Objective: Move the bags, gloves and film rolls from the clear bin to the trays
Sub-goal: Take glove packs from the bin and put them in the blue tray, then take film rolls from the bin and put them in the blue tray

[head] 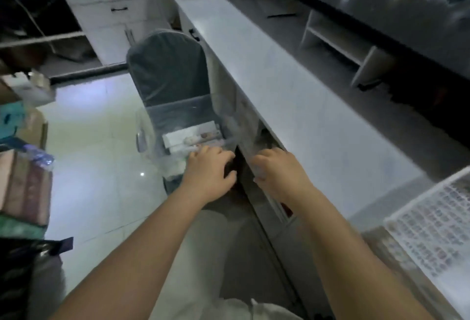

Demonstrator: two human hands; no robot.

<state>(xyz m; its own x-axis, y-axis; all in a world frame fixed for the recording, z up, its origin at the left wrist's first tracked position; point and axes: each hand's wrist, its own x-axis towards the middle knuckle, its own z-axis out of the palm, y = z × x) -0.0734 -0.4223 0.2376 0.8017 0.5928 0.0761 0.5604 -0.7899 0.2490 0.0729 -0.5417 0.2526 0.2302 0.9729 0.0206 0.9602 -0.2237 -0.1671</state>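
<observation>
The long white counter (292,106) runs from the upper middle of the frame down to the lower right, and nothing from the task lies on the stretch of it that shows. At the lower right edge sits a white perforated tray (432,233), only partly in frame, and the visible part of it holds nothing, so the job looks to be at or near its start: no bag, glove or roll has visibly reached a tray. In the middle of the frame stands a grey covered chair (167,70), and on its seat rests the clear bin (152,131), its see-through walls hard to trace in the dim, blurred light. Inside it, just left of the frame's centre, lie long pale boxes (192,135), which I take to be the film rolls, stacked near the bin's near side; softer pale packets seem to lie below them, but whether those are bags or gloves cannot be told. Everything that shows in the bin is thus left to move. Both bare arms reach up from the bottom of the frame. The left hand (209,174) is over the bin's near edge, fingers curled downward and loosely together, touching or just above the packets under the boxes; whether it has hold of anything cannot be told. The right hand (278,171) is just right of centre, at the bin's right side beside the counter's edge, fingers bent as if closing on the rim or a clear wrapper, though what it grips, if anything, is too blurred to say.
</observation>
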